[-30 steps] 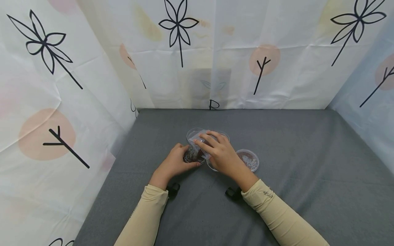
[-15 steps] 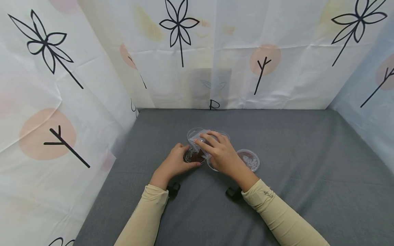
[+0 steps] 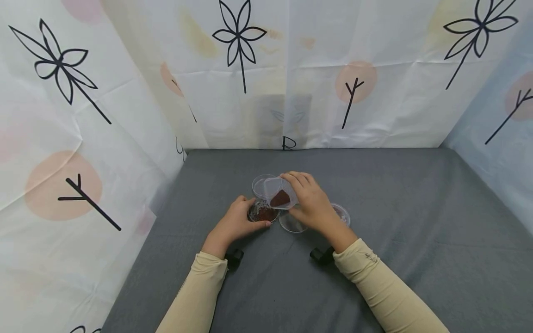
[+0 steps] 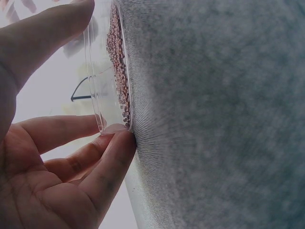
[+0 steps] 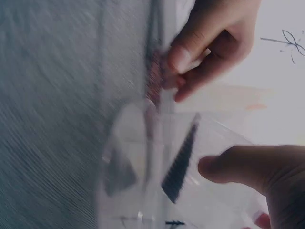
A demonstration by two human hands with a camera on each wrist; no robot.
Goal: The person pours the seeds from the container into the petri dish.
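My left hand (image 3: pixel 237 219) grips a low, clear round dish (image 4: pixel 107 102) on the table, thumb on one side and fingers on the other. Small reddish-brown grains (image 4: pixel 119 71) cover its bottom, with some grey material among them in the head view. Just to the right and above, my right hand (image 3: pixel 310 199) holds a clear plastic cup (image 3: pixel 270 187) tilted toward the dish. A patch of brown grains (image 3: pixel 280 199) lies inside the cup. In the right wrist view the thumb (image 5: pixel 233 164) presses on the cup's clear wall (image 5: pixel 214 138); that view is blurred.
Behind the gripped dish stands another clear round dish (image 3: pixel 259 184). A further clear dish (image 3: pixel 293 224) sits under the right hand. To its right, partly hidden by the hand, is a dish with whitish bits (image 3: pixel 343 213). Grey cloth (image 3: pixel 395 208) covers the table; patterned sheets hang around.
Brown grains have come into the gripped dish over its grey contents. My right hand has shifted slightly right and turned the cup, showing brown grains inside. The left hand stays in place.
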